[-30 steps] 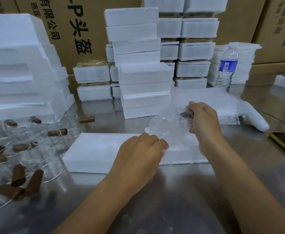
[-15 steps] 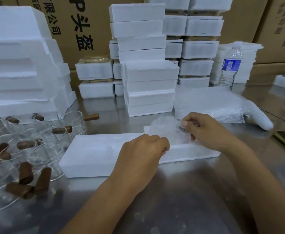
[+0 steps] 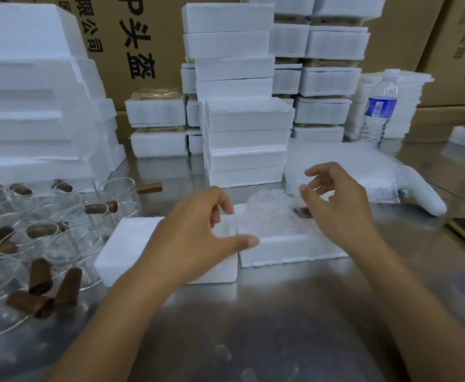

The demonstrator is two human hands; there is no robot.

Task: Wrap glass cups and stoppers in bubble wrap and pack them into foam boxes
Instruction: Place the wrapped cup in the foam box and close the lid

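The right hand (image 3: 336, 208) has its fingers (image 3: 319, 172) spread and loose, holding nothing. The left hand (image 3: 195, 235) is loose too. Between them one wrapped cup (image 3: 267, 213) sits in the foam box (image 3: 281, 250). Many bare glass cups (image 3: 116, 195) and stoppers (image 3: 41, 275) wait on the bench (image 3: 281, 326).

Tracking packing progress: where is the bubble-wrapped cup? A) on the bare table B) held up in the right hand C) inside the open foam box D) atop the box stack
C: the wrapped cup sits in the open foam box, with the right hand open above it, holding nothing.
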